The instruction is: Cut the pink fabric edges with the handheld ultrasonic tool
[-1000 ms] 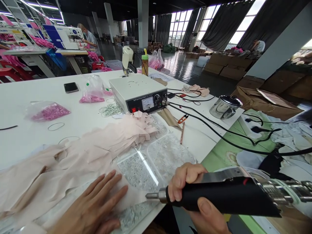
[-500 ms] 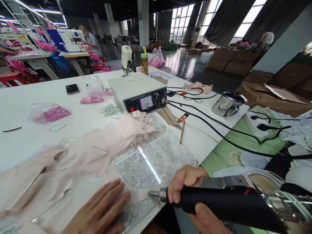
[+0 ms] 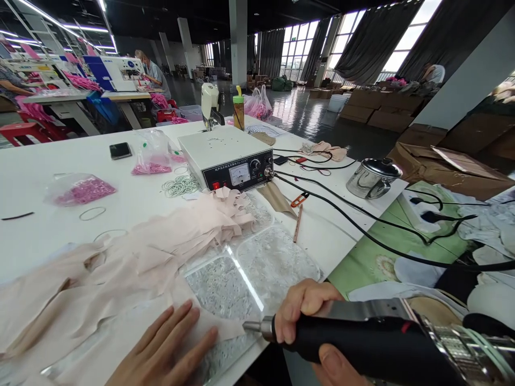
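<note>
I saw the left grip (image 3: 167, 346) spread flat, likely steadying the cloth (image 3: 221, 324), while the right grip (image 3: 308, 300) clasped a tool (image 3: 362, 340) aimed at nine o'clock.

The head view faces forward and down, seemingly near the table (image 3: 40, 236).

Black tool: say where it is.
The black tool is at the head view's lower right, in the right hand, its tip by the pale pink fabric.
</note>
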Tool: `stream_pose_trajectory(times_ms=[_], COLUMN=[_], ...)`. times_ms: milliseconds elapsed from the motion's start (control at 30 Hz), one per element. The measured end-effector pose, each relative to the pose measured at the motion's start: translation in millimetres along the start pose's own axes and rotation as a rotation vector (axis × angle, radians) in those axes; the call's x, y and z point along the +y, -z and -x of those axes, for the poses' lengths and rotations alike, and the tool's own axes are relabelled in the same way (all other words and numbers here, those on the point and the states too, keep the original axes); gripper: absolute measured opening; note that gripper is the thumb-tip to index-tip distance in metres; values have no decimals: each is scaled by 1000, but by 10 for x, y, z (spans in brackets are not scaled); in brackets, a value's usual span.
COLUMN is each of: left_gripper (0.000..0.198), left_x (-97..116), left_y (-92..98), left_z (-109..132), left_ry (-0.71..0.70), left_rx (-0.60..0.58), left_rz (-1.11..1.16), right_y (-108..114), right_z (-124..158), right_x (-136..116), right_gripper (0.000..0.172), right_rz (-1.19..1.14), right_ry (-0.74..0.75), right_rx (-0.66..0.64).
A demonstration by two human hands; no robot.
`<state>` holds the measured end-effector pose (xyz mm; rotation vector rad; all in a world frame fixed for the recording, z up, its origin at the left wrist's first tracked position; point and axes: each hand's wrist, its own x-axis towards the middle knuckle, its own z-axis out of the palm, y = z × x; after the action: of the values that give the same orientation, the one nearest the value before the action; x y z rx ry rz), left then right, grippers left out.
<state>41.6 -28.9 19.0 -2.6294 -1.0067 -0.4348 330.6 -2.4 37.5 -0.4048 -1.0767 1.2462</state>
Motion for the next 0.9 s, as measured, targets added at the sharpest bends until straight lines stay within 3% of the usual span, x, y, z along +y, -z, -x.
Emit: stream_pose_trajectory(times_ms=[167,333,600,767,900], left_gripper=[61,67,74,73,68], left_x=[9,76,204,237,194], left_y=[-7,123,91,69,89], left_z=[-48,-211,-317,-284,-271], left_ry=[-109,-138,-67,-41,-53], left_rx=[0,-69,-106,-113,-112], left_rz=[-138,-216,-293,-272,-270], right_y=[163,123,156,126,201], right_z=[-6,55,-3,-3,8], right_x=[95,46,124,84,128], right_gripper=[26,17,25,21,18], right_rz=[-72,-63,-84,-57,-23], right_ry=[34,-11,92,15,-65], right_rx=[-253,-110,-267,-184,-227])
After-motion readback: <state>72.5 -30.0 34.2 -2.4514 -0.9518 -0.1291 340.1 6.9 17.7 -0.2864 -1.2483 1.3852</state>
